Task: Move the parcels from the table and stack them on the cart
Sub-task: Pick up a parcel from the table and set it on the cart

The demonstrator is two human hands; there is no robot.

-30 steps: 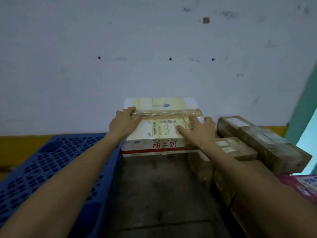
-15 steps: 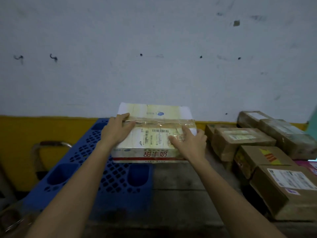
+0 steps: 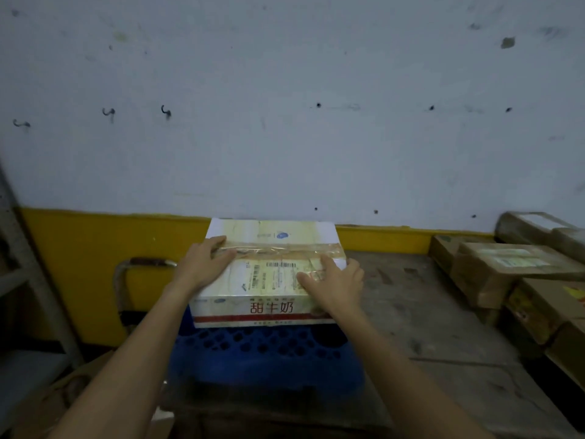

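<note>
Glossy-taped cardboard parcel (image 3: 269,274), perforated plastic cart (image 3: 269,353)

A white, taped milk parcel (image 3: 272,274) lies level between the left hand (image 3: 202,264) and right hand (image 3: 335,280), above the blue cart (image 3: 269,359); brown parcels (image 3: 506,267) crowd the table (image 3: 411,296) right of the right hand.

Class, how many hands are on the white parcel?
2. The left hand holds the left side of the white parcel; the right hand holds its right side. None looks hidden.
</note>
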